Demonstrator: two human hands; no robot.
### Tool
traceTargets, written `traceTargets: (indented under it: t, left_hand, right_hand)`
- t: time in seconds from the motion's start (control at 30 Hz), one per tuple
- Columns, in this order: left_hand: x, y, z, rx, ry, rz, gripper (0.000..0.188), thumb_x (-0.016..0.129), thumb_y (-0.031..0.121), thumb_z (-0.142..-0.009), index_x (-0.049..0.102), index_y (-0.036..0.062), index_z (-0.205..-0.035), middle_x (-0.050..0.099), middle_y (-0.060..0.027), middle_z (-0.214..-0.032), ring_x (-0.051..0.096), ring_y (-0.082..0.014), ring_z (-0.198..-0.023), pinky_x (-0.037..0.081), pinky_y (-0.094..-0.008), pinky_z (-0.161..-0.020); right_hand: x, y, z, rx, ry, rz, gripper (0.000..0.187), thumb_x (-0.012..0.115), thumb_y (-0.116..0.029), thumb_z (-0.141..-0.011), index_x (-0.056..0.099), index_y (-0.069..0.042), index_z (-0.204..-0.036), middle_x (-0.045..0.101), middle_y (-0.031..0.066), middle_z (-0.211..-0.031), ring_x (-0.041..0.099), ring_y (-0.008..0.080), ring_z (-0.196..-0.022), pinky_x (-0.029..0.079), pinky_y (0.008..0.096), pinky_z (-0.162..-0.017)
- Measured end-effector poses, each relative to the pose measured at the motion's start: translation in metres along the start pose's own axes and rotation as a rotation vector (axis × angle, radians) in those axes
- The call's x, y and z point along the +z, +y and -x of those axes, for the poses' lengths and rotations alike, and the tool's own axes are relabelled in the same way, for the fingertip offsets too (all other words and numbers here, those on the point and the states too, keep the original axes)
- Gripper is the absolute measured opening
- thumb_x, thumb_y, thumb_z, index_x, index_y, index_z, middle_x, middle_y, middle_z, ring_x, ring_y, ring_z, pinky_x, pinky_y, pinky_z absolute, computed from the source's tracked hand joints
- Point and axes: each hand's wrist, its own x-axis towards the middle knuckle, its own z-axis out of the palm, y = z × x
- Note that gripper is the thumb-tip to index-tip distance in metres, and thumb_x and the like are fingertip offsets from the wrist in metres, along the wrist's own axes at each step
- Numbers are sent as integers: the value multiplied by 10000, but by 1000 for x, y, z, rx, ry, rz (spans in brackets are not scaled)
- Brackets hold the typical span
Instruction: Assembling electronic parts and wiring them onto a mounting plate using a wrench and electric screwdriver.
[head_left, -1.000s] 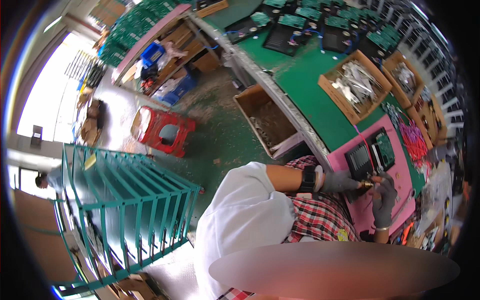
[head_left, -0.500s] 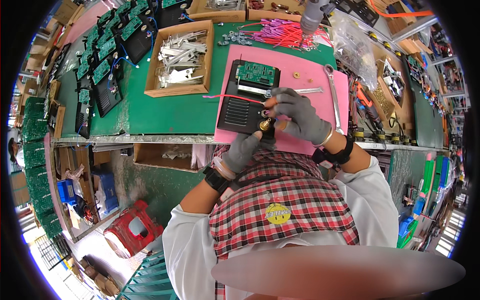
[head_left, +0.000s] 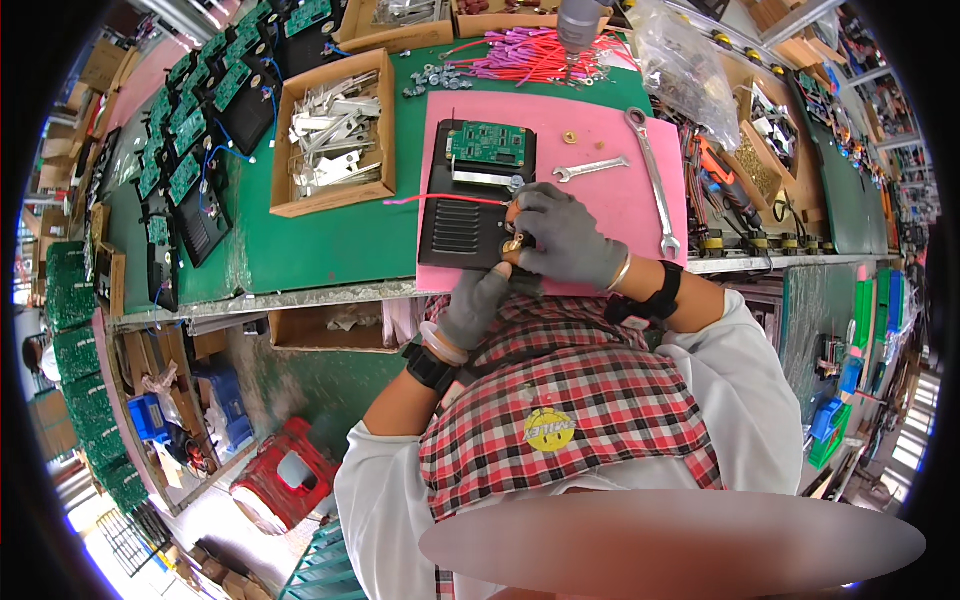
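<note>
A black vented metal plate [head_left: 488, 228] lies on the pink mat, carrying a green circuit board [head_left: 486, 143] and a silver metal bar [head_left: 482, 175]. Near the plate's lower right corner stands a brass fitting [head_left: 513, 246], partly covered by fingers. My right hand [head_left: 570, 240], in a grey glove, is closed, its fingertips pinching the fitting. My left hand [head_left: 476, 308], gloved too, grips the plate's near edge, thumb on top close to the fitting. A red wire [head_left: 450, 198] runs across the plate; its right end disappears by my right fingers.
Two spanners, a small one [head_left: 592, 168] and a long one [head_left: 654, 180], lie on the pink mat [head_left: 610, 215] beside small brass parts. A cardboard box [head_left: 385, 150] of metal brackets stands left. Behind are red wires [head_left: 530, 55] and a hanging power tool [head_left: 578, 25].
My right hand has moved down and in toward the brass fitting, its fingers now around it. The small spanner has come fully into sight. My left hand keeps its place at the plate's edge.
</note>
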Motion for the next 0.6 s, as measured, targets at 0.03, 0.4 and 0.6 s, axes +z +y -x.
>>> traceTargets:
  t: [0.03, 0.4, 0.6]
  left_hand:
    - [1, 2, 0, -4, -20, -6, 474, 439, 325, -896, 404, -52, -1181, 565, -160, -1019, 587, -258, -936, 491, -371, -800]
    - [9, 5, 3, -19, 72, -114, 526, 418, 432, -885, 515, -59, -1045, 622, -176, -893, 608, -251, -842, 469, -342, -777]
    - [-3, 28, 17, -116, 75, -169, 497, 459, 359, -887, 407, -42, -1175, 578, -178, -1008, 599, -251, -885, 509, -344, -741]
  right_hand:
    - [1, -2, 1, -4, 40, 20, 209, 660, -213, -641, 539, -80, -748, 539, 40, -927, 508, 258, -1009, 480, 370, -683]
    - [7, -3, 10, 21, 53, -36, 259, 627, -192, -686, 566, -63, -902, 545, 51, -961, 487, 258, -1042, 469, 381, -777]
    - [-36, 25, 16, 199, 271, -150, 324, 651, -206, -706, 559, -73, -986, 567, 83, -990, 564, 253, -899, 473, 364, -733]
